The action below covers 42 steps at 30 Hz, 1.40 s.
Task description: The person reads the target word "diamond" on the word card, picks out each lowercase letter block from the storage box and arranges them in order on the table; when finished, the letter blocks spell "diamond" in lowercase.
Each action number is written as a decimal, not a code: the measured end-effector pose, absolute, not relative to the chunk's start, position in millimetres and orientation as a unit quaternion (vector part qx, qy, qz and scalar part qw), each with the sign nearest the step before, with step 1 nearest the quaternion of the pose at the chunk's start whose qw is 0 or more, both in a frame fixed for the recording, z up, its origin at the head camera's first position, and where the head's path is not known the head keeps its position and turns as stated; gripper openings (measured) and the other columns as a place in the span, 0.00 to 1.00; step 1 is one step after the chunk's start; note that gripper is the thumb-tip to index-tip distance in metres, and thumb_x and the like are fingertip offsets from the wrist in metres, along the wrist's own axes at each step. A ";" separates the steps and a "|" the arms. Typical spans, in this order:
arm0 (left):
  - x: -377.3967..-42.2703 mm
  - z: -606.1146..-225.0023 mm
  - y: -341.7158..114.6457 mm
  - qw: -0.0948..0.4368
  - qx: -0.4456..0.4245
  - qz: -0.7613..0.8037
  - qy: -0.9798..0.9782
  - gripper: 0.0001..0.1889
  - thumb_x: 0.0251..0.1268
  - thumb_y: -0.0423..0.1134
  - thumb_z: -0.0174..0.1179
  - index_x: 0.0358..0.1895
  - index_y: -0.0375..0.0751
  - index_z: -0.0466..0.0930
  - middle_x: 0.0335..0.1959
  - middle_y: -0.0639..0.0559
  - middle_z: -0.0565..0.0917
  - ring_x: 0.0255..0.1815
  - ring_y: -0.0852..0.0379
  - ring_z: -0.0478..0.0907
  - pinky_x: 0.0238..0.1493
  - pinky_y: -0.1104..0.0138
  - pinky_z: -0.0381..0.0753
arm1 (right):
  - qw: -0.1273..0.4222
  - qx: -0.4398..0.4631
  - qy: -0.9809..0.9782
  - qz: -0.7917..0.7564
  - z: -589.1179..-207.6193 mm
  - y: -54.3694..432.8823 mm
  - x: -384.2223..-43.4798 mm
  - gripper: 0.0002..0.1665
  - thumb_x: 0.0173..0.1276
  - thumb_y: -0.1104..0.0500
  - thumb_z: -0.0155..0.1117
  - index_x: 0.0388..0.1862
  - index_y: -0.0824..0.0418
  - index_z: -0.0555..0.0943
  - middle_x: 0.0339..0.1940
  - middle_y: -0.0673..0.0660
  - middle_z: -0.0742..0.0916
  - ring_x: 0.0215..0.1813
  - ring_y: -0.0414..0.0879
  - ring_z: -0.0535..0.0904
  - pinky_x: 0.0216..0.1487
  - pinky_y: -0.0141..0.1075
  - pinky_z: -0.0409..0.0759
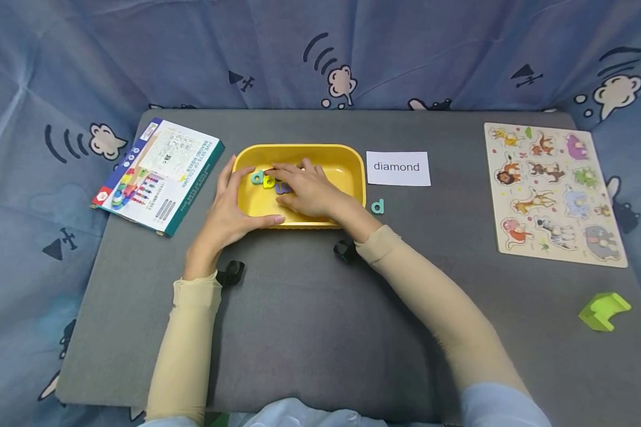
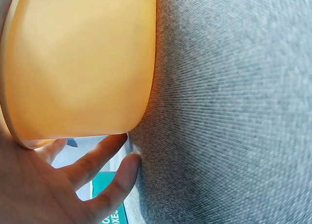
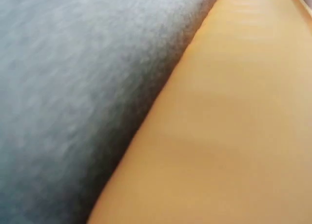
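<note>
Sorting letters inside the yellow tray appears underway: the left hand grips its edge, the right hand reaches in, fingers loosely spread, apparently holding nothing; a pinch seems needed next.

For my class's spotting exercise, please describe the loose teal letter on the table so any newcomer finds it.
On the grey table, find the yellow tray. Just right of it, below the white "diamond" card, lies a small teal d. Unlike the coloured letters inside the tray, it lies outside, directly on the table.
</note>
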State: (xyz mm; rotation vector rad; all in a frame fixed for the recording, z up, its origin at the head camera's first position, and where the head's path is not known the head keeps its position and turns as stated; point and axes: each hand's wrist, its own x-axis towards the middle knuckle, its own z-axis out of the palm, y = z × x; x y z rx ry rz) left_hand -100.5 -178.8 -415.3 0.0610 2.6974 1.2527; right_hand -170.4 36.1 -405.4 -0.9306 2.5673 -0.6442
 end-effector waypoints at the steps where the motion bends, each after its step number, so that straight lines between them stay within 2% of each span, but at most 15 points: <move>1: -100.3 -415.6 -178.9 0.084 0.021 0.419 0.904 0.57 0.48 0.63 0.83 0.82 0.61 0.59 0.89 0.63 0.34 0.85 0.39 0.54 0.77 0.33 0.61 | 0.166 -0.333 0.902 -0.218 -406.8 33.8 -170.8 0.34 0.83 0.49 0.60 0.83 0.48 0.68 0.86 0.51 0.68 0.68 0.56 0.66 0.66 0.51 0.64; 3: -100.0 -416.3 -178.9 0.085 0.022 0.419 0.904 0.57 0.49 0.62 0.82 0.82 0.61 0.59 0.90 0.62 0.34 0.85 0.38 0.54 0.77 0.33 0.61 | 0.164 -0.340 0.904 -0.203 -408.6 30.1 -170.5 0.32 0.85 0.48 0.56 0.84 0.47 0.67 0.86 0.50 0.68 0.68 0.56 0.66 0.65 0.51 0.63; 6: -100.0 -417.0 -178.9 0.082 0.022 0.421 0.903 0.56 0.49 0.62 0.82 0.82 0.61 0.59 0.90 0.62 0.34 0.85 0.38 0.54 0.77 0.33 0.61 | 0.147 -0.340 0.908 -0.194 -409.1 26.5 -170.1 0.28 0.86 0.51 0.53 0.81 0.49 0.72 0.81 0.51 0.74 0.67 0.55 0.67 0.65 0.51 0.64; 10: -100.1 -416.9 -179.0 0.080 0.021 0.422 0.903 0.56 0.48 0.61 0.83 0.81 0.61 0.60 0.90 0.63 0.34 0.86 0.39 0.53 0.77 0.33 0.60 | 0.120 -0.329 0.912 -0.215 -409.5 24.7 -172.3 0.20 0.85 0.60 0.55 0.70 0.56 0.83 0.64 0.56 0.82 0.59 0.54 0.73 0.63 0.47 0.70; 14: -99.9 -416.4 -178.8 0.081 0.020 0.425 0.901 0.56 0.48 0.61 0.83 0.81 0.61 0.60 0.89 0.64 0.34 0.86 0.40 0.52 0.79 0.34 0.59 | 0.133 -0.302 0.912 -0.242 -410.2 26.4 -174.0 0.16 0.83 0.65 0.57 0.63 0.63 0.86 0.52 0.59 0.82 0.50 0.51 0.76 0.59 0.39 0.77; 19: -100.4 -416.2 -178.5 0.079 0.022 0.430 0.899 0.55 0.49 0.60 0.83 0.81 0.60 0.61 0.90 0.63 0.34 0.86 0.41 0.53 0.79 0.36 0.59 | 0.158 -0.262 0.918 -0.254 -406.8 30.1 -173.5 0.11 0.79 0.67 0.62 0.55 0.66 0.85 0.48 0.60 0.81 0.47 0.51 0.77 0.56 0.39 0.80; 25: -99.8 -416.4 -177.9 0.082 0.020 0.434 0.897 0.53 0.50 0.58 0.83 0.80 0.55 0.64 0.89 0.64 0.34 0.86 0.42 0.53 0.80 0.37 0.59 | 0.180 -0.235 0.917 -0.269 -403.7 33.8 -172.2 0.04 0.77 0.68 0.63 0.47 0.68 0.82 0.45 0.60 0.80 0.46 0.51 0.76 0.51 0.38 0.79; 33: -98.2 -416.7 -177.7 0.082 0.014 0.430 0.899 0.52 0.49 0.59 0.83 0.78 0.55 0.66 0.89 0.65 0.34 0.86 0.40 0.52 0.80 0.36 0.59 | 0.160 -0.231 0.906 -0.316 -404.7 40.0 -166.2 0.04 0.76 0.66 0.66 0.44 0.65 0.79 0.38 0.58 0.80 0.43 0.50 0.76 0.46 0.38 0.75; 39: -98.1 -415.7 -176.6 0.083 0.013 0.433 0.897 0.52 0.48 0.60 0.84 0.78 0.55 0.67 0.89 0.65 0.35 0.87 0.41 0.50 0.80 0.35 0.58 | 0.139 -0.223 0.905 -0.334 -393.8 55.9 -161.7 0.13 0.76 0.66 0.68 0.56 0.66 0.88 0.42 0.60 0.82 0.45 0.52 0.77 0.51 0.40 0.76; 42: -98.5 -415.6 -176.7 0.083 0.011 0.431 0.899 0.52 0.48 0.60 0.84 0.78 0.55 0.67 0.89 0.66 0.34 0.87 0.40 0.50 0.80 0.35 0.57 | 0.128 -0.234 0.902 -0.339 -384.6 67.4 -158.9 0.16 0.76 0.68 0.66 0.59 0.67 0.88 0.46 0.62 0.83 0.47 0.53 0.77 0.52 0.41 0.77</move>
